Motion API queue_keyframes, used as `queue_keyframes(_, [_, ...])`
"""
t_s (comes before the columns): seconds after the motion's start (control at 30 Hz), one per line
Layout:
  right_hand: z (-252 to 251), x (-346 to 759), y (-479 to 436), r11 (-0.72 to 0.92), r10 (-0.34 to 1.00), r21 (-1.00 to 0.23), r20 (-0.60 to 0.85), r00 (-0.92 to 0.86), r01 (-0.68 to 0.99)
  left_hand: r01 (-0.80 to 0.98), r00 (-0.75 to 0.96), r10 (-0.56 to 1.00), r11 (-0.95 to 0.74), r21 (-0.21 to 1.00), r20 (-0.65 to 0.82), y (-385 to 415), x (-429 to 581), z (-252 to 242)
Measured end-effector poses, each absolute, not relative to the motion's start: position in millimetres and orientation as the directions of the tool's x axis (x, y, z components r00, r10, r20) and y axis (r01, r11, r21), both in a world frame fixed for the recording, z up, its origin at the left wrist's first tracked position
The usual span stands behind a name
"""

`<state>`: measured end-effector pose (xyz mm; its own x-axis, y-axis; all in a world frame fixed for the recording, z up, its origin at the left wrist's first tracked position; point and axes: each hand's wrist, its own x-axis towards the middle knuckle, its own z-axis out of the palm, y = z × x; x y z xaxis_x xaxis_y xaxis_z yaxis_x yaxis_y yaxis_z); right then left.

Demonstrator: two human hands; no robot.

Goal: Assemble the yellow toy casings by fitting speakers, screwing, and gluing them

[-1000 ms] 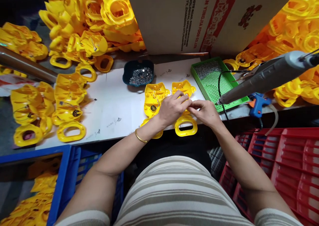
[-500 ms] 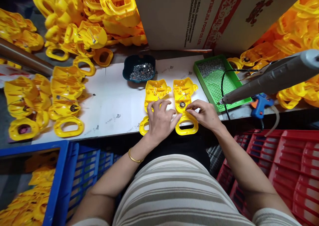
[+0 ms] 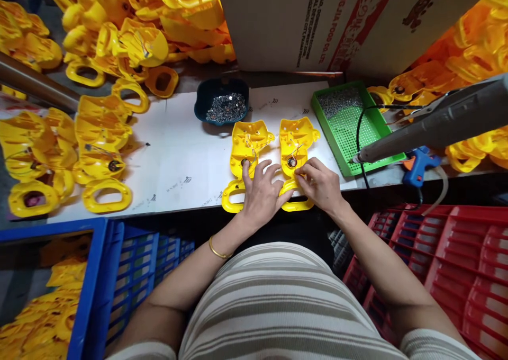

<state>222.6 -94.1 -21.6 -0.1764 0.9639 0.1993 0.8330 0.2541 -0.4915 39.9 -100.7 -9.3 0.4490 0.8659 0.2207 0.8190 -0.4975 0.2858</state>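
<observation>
Two yellow plastic housing halves with ring handles lie side by side on the white board, insides up. My right hand is at the right housing half, thumb and fingertips pinched together beside its small round metal-and-black part. Anything between those fingertips is too small to make out. My left hand is open, fingers spread over the lower part of the left housing half. Its thumb reaches across to the right half's handle. Thin wires show inside both halves.
Small metal pieces fill part of a dark bowl and a green tray. A grey tool slants over the tray near a blue glue gun. More yellow housings stand left; a blue crate and red crate flank me.
My left hand has shifted slightly right and down, uncovering more of the left housing half. The right hand stays pinched at the right half. The whole view has shifted a little.
</observation>
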Motion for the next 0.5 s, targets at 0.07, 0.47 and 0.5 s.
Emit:
queue_keyframes(0.07, [-22.5,222.1,-98.4,0.297,0.945,-0.392,0.253,-0.209,0.87,0.819,0.446,0.866,-0.497,0.287,0.227,-100.9,40.5,-10.3])
queue_keyframes(0.47, [-28.4,218.5,-133.0,0.386,0.919,-0.039,0.107,-0.38,0.922,0.813,0.443,0.863,-0.501,0.295,0.244,-102.8,42.3,-11.7])
queue_keyframes(0.5, [-31.5,222.5,-131.9,0.392,0.916,-0.062,0.114,-0.384,0.918,0.809,0.443,0.857,-0.508,0.296,0.262,-103.4,39.3,-11.0])
